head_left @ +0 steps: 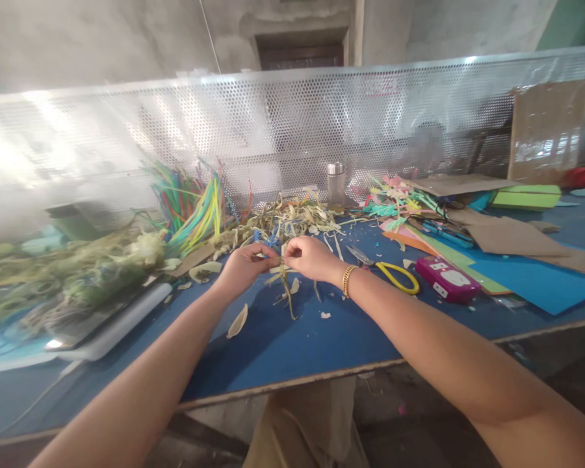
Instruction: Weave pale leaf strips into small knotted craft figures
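Note:
Above the blue table (pixel 292 364), my left hand (pixel 247 266) and my right hand (pixel 314 259) meet with fingertips pinched together. Between them is a pale green, dry-looking stem (pixel 287 294) with thin strips hanging down toward the tabletop. Its upper end is hidden by my fingers. Just behind the hands lies a tangled heap of pale dry strips (pixel 299 214) with some blue bits in it. A pale, leaf-shaped piece (pixel 237 322) rests on the table in front of my left hand.
Scissors with yellow handles (pixel 398 278) and a purple box (pixel 447 279) lie to the right, near blue paper (pixel 541 276) and brown cardboard (pixel 517 240). Coloured pipe cleaners (pixel 195 208), a bottle (pixel 336 185) and a perforated screen (pixel 244 117) are behind. Green netting (pixel 92 273) covers the left.

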Motion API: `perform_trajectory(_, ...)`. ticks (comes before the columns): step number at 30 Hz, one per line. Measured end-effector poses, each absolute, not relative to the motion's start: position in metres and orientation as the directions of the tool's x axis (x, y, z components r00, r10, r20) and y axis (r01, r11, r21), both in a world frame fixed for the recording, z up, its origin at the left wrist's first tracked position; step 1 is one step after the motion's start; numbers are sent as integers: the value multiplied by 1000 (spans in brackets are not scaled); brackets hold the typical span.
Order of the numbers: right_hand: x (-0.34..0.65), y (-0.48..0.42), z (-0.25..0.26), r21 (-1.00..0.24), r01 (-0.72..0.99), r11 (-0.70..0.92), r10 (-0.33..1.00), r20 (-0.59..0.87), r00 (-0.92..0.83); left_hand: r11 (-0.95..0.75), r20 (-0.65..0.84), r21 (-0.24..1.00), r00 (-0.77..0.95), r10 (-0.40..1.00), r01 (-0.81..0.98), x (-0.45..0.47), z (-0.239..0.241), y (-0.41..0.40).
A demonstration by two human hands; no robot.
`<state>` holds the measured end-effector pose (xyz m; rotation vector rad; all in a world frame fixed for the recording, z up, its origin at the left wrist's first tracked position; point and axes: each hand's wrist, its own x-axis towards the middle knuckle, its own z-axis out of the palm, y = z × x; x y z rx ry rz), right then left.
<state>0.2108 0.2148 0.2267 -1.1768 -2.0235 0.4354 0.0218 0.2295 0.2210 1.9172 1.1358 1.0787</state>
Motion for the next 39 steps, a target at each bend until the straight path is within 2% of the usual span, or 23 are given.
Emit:
perform_trajectory(8,218,210,233,-468,784,408,908,301,-293,-319,212,876,306,928,362,19,224,229)
perform_trajectory(18,219,213,236,-391,879,271,947,271,-172,-439,206,834,551,809,333,18,226,227)
perform_trajectory(27,218,211,238,-305,928,212,954,273,-129,-507,254,795,577,776,332,16,226,229)
perform_trajectory(30,219,212,238,-297,933,205,956,267,-125,-479,250,817,553,795,321,17,225,229)
perform_trajectory(33,221,214,238,-301,931,208,950,287,-119,-381,242,882,430,870,276,18,221,230)
perform_trajectory(36,223,215,236,-324,920,218,948,293,-122,-260,209,955,295,932,145,21,218,229)
perform_trajectory(39,223,215,234,-343,910,232,947,295,-130,-185,176,983,272,946,8,26,219,226)
